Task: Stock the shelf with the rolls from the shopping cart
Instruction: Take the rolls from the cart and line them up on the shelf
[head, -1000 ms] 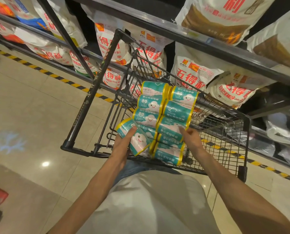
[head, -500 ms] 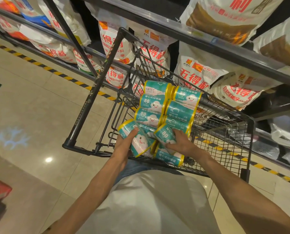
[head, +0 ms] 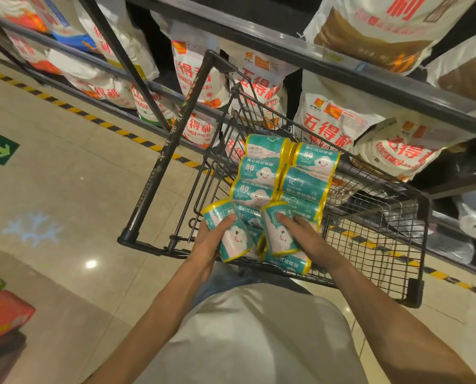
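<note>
I have my left hand curled round one teal garbage-bag roll and my right hand round another, both just above the stacked rolls in the shopping cart; they look light, slick-wrapped, best gripped round the middle.

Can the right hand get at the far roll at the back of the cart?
Probably not yet: the right hand already grips a roll, though nothing covers the far roll atop the pile.
</note>
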